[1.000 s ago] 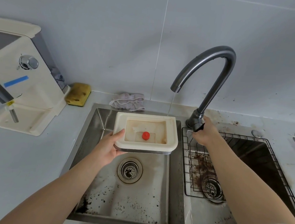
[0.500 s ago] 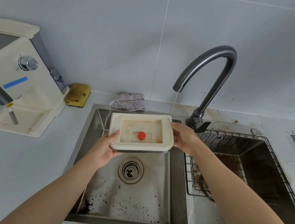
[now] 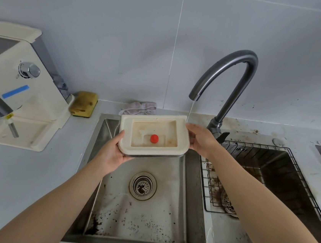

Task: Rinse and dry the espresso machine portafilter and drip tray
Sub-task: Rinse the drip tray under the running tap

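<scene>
The cream drip tray (image 3: 126, 129), with a red float (image 3: 154, 138) in its stained well, is held level above the left sink basin (image 3: 166, 218). My left hand (image 3: 112, 153) grips its near left corner from below. My right hand (image 3: 200, 139) holds its right edge. A thin stream of water runs from the dark faucet (image 3: 232, 65) and falls at the tray's far right corner. No portafilter is in view.
The cream espresso machine (image 3: 18, 93) stands on the counter at the left. A yellow sponge (image 3: 83, 103) and a grey cloth (image 3: 140, 107) lie behind the sink. A wire rack (image 3: 300, 169) sits in the stained right basin. Coffee grounds speckle the left basin around its drain (image 3: 143, 186).
My right hand left the faucet handle and took hold of the tray's right edge. Both hands now hold the tray, shifted slightly left and back under the running stream.
</scene>
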A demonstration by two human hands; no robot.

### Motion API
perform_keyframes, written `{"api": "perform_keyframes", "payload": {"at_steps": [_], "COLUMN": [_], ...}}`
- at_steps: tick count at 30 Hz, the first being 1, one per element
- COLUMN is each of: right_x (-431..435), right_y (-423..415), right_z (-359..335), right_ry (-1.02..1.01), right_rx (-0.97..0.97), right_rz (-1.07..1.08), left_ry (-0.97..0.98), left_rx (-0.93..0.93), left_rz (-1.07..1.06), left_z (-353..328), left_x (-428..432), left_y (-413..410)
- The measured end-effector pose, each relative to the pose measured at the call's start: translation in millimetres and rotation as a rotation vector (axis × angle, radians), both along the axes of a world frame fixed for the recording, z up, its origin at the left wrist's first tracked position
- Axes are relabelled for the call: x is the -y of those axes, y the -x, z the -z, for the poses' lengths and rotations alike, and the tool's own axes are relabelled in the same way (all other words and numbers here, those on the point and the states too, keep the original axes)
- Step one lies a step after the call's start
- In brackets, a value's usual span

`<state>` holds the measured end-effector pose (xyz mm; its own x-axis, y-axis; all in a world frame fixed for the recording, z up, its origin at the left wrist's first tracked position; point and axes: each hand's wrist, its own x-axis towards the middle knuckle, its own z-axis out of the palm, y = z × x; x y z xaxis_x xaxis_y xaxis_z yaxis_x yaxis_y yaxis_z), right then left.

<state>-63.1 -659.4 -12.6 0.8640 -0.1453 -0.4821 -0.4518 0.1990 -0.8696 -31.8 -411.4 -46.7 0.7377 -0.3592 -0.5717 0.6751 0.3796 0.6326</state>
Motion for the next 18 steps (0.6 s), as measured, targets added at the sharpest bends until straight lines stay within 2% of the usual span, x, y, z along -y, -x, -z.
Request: {"api": "perform_keyframes", "payload": {"at_steps": [7,18], "right_x": [6,23], "right_y": [-17,-7], "right_z": [-15,-10], "right_ry": [0.024,0.047], "right_rx": [0.051,0.028], "right_rz": [0.020,0.052], "left_ry": [0.015,-0.007], "left_rx": [0.066,0.042], "left_rz": [0.037,0.073], "left_z": [-9,1], "left_x": [4,21], "left_y": [-20,-21]}}
